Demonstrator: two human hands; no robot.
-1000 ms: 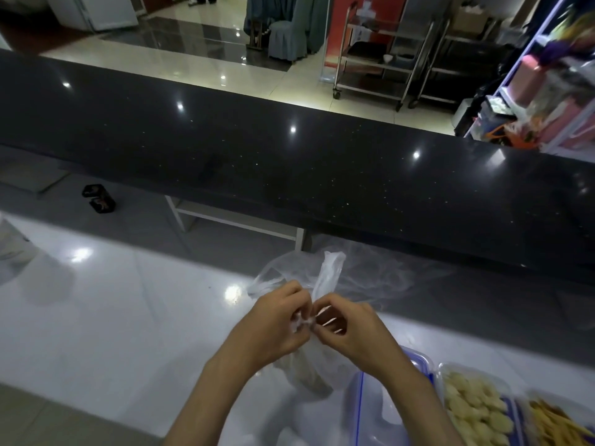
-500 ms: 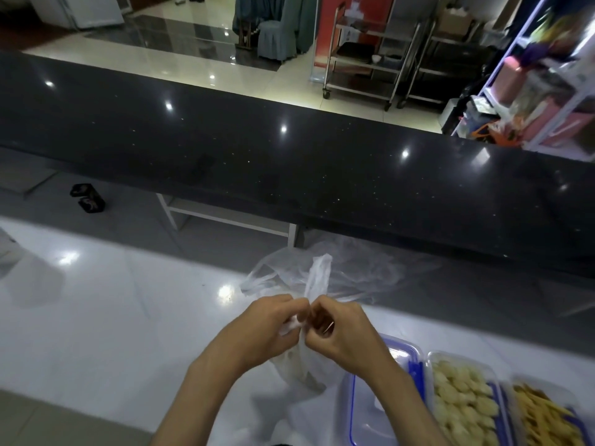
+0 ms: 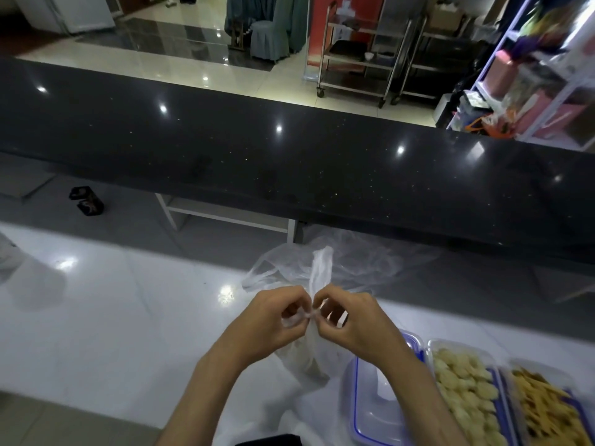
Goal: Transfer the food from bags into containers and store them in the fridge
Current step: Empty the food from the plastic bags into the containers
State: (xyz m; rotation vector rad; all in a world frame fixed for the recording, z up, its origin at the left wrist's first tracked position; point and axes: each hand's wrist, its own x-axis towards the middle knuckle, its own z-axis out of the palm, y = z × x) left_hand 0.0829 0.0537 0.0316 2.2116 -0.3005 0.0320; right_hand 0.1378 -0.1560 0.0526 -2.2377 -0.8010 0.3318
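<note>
White counter [image 3: 96, 317]: bags [image 3: 338, 268], prob. 3 containers [image 3: 380, 410]

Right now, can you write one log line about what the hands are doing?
step: untying bag | left hand: pinching knot | right hand: pinching knot | clear knotted plastic bag: tied | blue-rimmed clear plastic container: no food visible

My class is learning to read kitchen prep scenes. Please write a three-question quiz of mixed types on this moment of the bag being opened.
1. True or false: both hands pinch the knotted neck of the food bag.
2. Multiple choice: the container nearest the bag is A) full of pale round pieces, B) without food, C) full of orange strips.
3. Fill in: an empty clear bag lies on the white counter ____ the hands.

Key
1. True: left hand and right hand meet at the knot.
2. B
3. beyond
</note>
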